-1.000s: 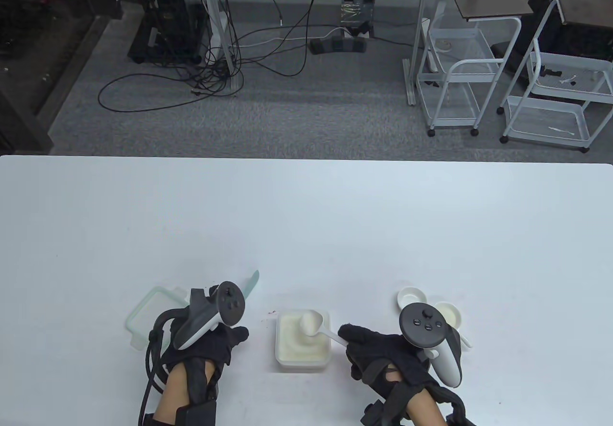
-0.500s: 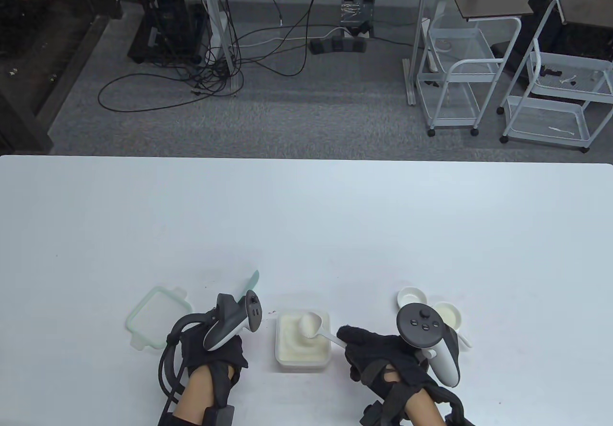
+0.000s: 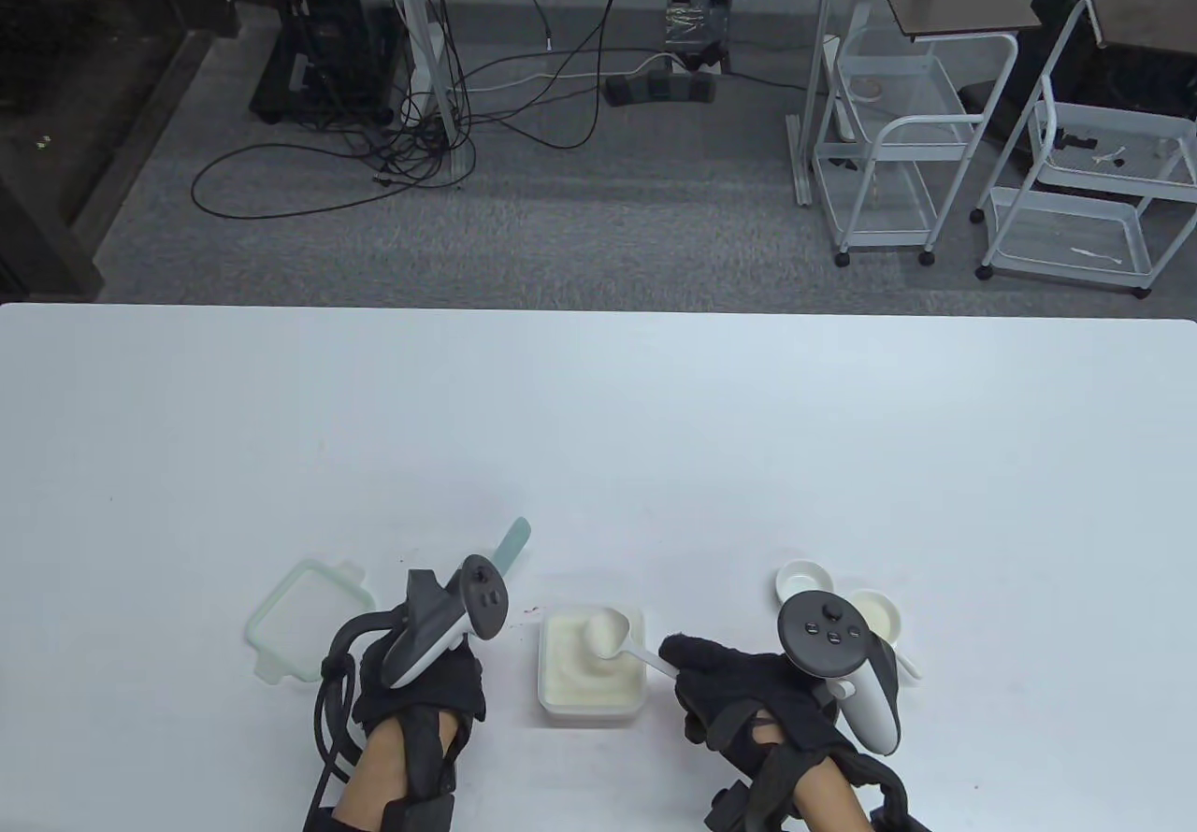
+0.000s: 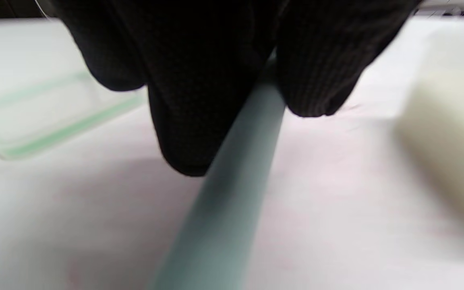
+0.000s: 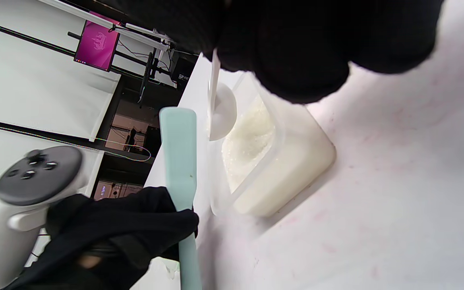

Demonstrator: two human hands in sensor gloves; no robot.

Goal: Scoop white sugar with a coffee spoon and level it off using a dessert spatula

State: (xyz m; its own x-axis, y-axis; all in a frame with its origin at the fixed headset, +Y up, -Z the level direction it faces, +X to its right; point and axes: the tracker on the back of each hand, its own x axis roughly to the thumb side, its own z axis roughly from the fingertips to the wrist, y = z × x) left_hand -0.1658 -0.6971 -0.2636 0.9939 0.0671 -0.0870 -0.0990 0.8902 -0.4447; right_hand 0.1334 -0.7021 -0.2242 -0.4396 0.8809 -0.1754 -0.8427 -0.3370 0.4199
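Note:
A square clear container of white sugar (image 3: 591,678) (image 5: 274,161) stands near the table's front edge. My right hand (image 3: 739,687) grips the handle of a white coffee spoon (image 3: 612,634) (image 5: 220,108); its bowl holds sugar above the container. My left hand (image 3: 425,682) (image 5: 115,229) grips a pale green dessert spatula (image 3: 511,544) (image 4: 232,177) (image 5: 179,161) just left of the container. The blade points away from me and is raised off the table.
A green-rimmed clear lid (image 3: 304,617) (image 4: 34,117) lies left of my left hand. Two small white dishes (image 3: 806,580) (image 3: 879,615) sit behind my right hand. The far side of the table (image 3: 598,421) is bare white surface.
My left hand moved right toward the container and turned, lifting the spatula so its blade points farther away. My right hand and the spoon stayed still.

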